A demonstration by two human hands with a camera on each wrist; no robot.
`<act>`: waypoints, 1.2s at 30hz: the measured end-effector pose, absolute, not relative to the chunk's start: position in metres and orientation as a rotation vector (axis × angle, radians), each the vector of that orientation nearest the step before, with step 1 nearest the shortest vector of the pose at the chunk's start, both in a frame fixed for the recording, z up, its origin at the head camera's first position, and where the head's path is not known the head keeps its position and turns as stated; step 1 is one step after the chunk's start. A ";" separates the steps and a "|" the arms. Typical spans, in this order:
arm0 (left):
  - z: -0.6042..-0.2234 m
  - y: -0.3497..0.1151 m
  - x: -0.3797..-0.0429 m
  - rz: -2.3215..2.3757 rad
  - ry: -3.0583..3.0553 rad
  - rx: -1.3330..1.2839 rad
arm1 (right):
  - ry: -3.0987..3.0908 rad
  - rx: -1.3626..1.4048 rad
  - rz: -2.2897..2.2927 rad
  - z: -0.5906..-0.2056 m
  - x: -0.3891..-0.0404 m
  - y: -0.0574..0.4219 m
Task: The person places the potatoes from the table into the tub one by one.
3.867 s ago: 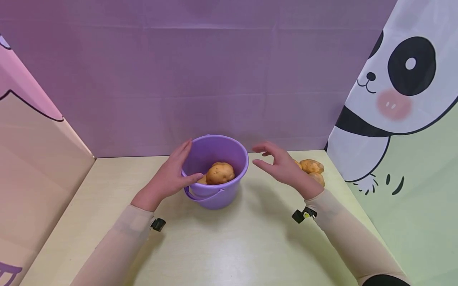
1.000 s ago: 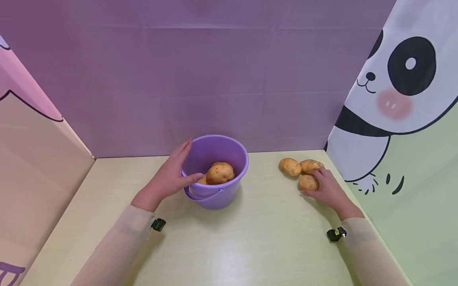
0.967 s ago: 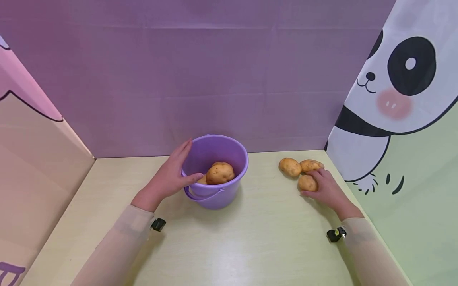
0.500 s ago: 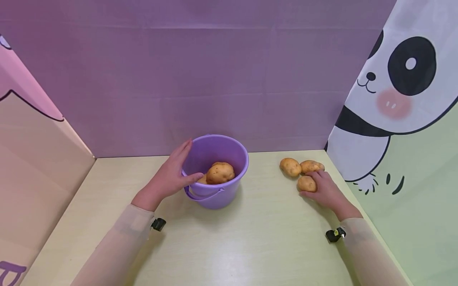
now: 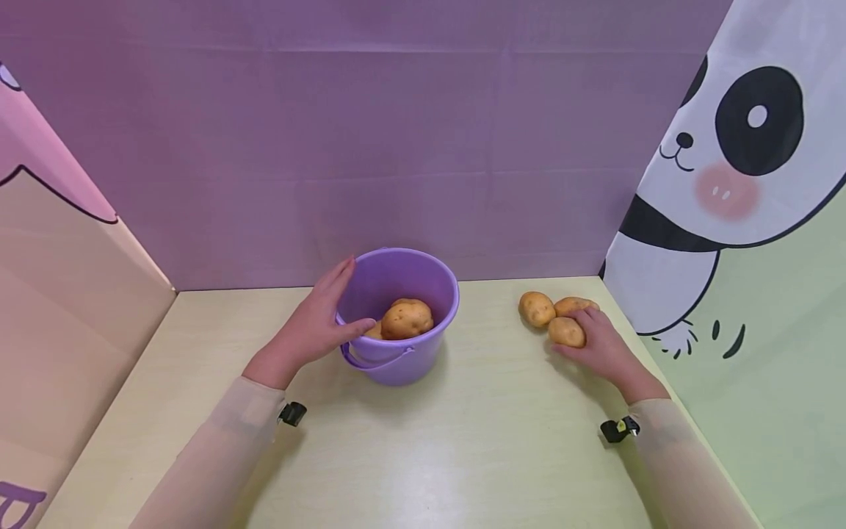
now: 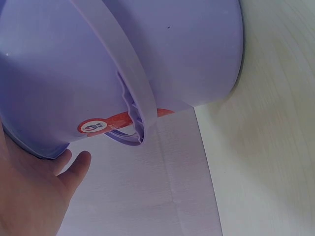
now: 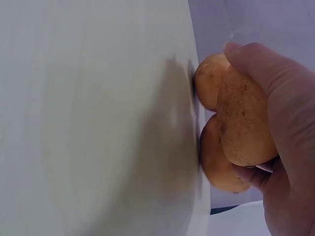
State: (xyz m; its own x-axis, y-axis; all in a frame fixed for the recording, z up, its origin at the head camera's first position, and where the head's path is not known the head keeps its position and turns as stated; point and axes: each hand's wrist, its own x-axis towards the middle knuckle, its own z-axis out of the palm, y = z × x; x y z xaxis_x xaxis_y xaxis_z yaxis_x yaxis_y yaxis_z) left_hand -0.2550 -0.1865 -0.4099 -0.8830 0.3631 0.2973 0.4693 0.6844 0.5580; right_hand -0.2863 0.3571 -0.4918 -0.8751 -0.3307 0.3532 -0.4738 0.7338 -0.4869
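A purple bucket (image 5: pixel 396 367) with its handle hanging at the front stands on the table, holding potatoes (image 5: pixel 407 319). My left hand (image 5: pixel 313 330) rests against its left rim, fingers fairly straight along the outside and thumb lying over the near edge. In the left wrist view the left hand (image 6: pixel 37 191) touches the rim from below. At the right, my right hand (image 5: pixel 598 349) grips a potato (image 5: pixel 566 332) between thumb and fingers. The right wrist view shows this held potato (image 7: pixel 246 118) raised off the tabletop, in front of two other potatoes.
Two potatoes lie behind the held one: one at left (image 5: pixel 537 309) and one partly hidden (image 5: pixel 573 305). A purple backdrop (image 5: pixel 396 147) rises along the table's far edge. Printed panels flank both sides, with a panda (image 5: pixel 760 206) on the right one.
My right hand has moved from beside the bucket to the potatoes at the right, gripped the nearest one and lifted it slightly. The left hand and bucket have stayed put.
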 end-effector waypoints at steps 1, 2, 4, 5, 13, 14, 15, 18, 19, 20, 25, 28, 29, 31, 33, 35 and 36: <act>-0.410 -0.187 -0.255 -0.973 -2.732 -0.681 | -2.684 0.646 0.857 -0.491 -0.287 0.356; -0.410 -0.187 -0.255 -0.973 -2.732 -0.680 | -2.683 0.651 0.858 -0.490 -0.288 0.355; -0.410 -0.187 -0.255 -0.969 -2.733 -0.681 | -2.682 0.649 0.844 -0.487 -0.290 0.352; -0.410 -0.187 -0.256 -0.971 -2.732 -0.682 | -2.684 0.647 0.837 -0.485 -0.291 0.351; -0.411 -0.187 -0.256 -0.976 -2.734 -0.680 | -2.659 0.685 0.844 -0.467 -0.291 0.333; -0.411 -0.187 -0.256 -0.981 -2.733 -0.681 | -2.651 0.694 0.850 -0.465 -0.292 0.331; -0.411 -0.187 -0.255 -0.984 -2.732 -0.680 | -2.645 0.703 0.855 -0.463 -0.292 0.329; -0.411 -0.187 -0.255 -0.990 -2.729 -0.683 | -2.636 0.724 0.878 -0.459 -0.294 0.325; -0.411 -0.187 -0.255 -0.991 -2.728 -0.684 | -2.629 0.731 0.882 -0.458 -0.295 0.324; -0.411 -0.187 -0.255 -0.990 -2.728 -0.684 | -2.624 0.739 0.886 -0.458 -0.296 0.323; -0.412 -0.188 -0.256 -0.977 -2.731 -0.680 | -2.612 0.763 0.903 -0.452 -0.300 0.317; -0.412 -0.188 -0.256 -0.977 -2.730 -0.680 | -2.619 0.774 0.914 -0.446 -0.300 0.312; -0.412 -0.188 -0.256 -0.978 -2.729 -0.681 | -2.626 0.775 0.915 -0.444 -0.301 0.310; -0.412 -0.188 -0.256 -0.983 -2.728 -0.681 | -2.637 0.781 0.910 -0.440 -0.301 0.306; -0.412 -0.188 -0.255 -0.984 -2.728 -0.681 | -2.645 0.787 0.905 -0.436 -0.301 0.303; -0.413 -0.188 -0.256 -0.983 -2.729 -0.683 | -2.655 0.789 0.897 -0.432 -0.302 0.299; -0.413 -0.188 -0.256 -0.982 -2.730 -0.684 | -2.660 0.790 0.899 -0.429 -0.302 0.297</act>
State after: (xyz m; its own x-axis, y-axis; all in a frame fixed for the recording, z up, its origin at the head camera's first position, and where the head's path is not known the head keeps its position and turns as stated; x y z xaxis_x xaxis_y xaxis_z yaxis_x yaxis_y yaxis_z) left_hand -0.2557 -0.1885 -0.4126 -0.8825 0.3649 0.2969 0.4704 0.6797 0.5628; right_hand -0.3016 0.2974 -0.4293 -0.8300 -0.4188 0.3683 -0.5564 0.6676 -0.4948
